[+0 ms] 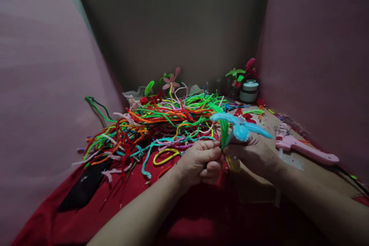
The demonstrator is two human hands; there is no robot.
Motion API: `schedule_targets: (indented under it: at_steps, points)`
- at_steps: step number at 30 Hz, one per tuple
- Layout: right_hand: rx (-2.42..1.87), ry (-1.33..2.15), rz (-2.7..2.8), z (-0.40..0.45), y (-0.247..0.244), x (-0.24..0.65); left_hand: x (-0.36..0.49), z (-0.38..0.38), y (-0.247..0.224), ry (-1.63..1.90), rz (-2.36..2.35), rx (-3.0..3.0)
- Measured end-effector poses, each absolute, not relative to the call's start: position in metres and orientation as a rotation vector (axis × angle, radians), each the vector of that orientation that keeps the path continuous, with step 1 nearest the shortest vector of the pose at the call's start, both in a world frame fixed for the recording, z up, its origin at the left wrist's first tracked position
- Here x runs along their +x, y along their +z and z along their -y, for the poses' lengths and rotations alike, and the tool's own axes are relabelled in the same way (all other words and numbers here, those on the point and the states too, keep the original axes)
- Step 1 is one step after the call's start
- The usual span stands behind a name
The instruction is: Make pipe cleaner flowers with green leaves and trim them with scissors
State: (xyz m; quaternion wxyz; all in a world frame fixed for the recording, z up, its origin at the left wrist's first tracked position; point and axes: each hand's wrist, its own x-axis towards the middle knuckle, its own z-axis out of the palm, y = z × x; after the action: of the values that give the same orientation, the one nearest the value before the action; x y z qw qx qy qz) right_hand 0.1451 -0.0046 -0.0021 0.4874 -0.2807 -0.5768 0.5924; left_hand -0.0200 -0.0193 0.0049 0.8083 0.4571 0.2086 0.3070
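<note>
A light blue pipe-cleaner flower (241, 132) with long petals and a pale centre faces up in front of me. Beside it stands a bright green pipe-cleaner leaf (224, 132), its base meeting the flower's stem at my fingertips. My left hand (205, 161) is closed, thumb and forefinger pinching the foot of the leaf. Close against it, my right hand (255, 155) is closed around the flower's stem, its fingers partly hidden behind the petals. The lower end of the stem is covered by my hands.
A heap of colourful pipe cleaners (161, 115) covers the red cloth (138, 196). To the right, a pink glue gun (305, 148) lies on cardboard (259, 186). A pale lidded jar (249, 91) and finished flowers (171, 83) stand behind. A black flat item (83, 186) lies left.
</note>
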Motion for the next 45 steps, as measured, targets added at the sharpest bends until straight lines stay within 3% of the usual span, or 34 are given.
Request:
schedule_targets:
  at_steps: [3,8,11,22,34,38,45]
  points:
    - [-0.688,1.418,1.355,0.005,-0.004,0.145,-0.020,0.020,0.008,0.693,-0.569,1.129]
    - [-0.736,1.388,1.347,0.001,-0.003,0.143,-0.014,0.025,0.007,1.062,-1.013,1.636]
    - [-0.713,1.416,1.334,0.000,-0.001,0.141,-0.011,0.025,0.006,1.080,-1.067,1.635]
    - [-0.722,1.355,1.515,-0.003,0.008,0.150,-0.010,0.024,0.010,1.027,-0.932,1.302]
    - [-0.639,1.660,1.408,0.003,0.014,0.146,-0.017,0.023,0.001,0.691,-0.479,1.018]
    - [-0.662,1.665,1.356,0.003,0.008,0.144,-0.018,0.019,0.004,0.782,-0.666,1.304]
    - [-0.695,1.472,1.240,-0.003,-0.008,0.140,-0.012,0.022,-0.005,1.248,-1.104,2.015]
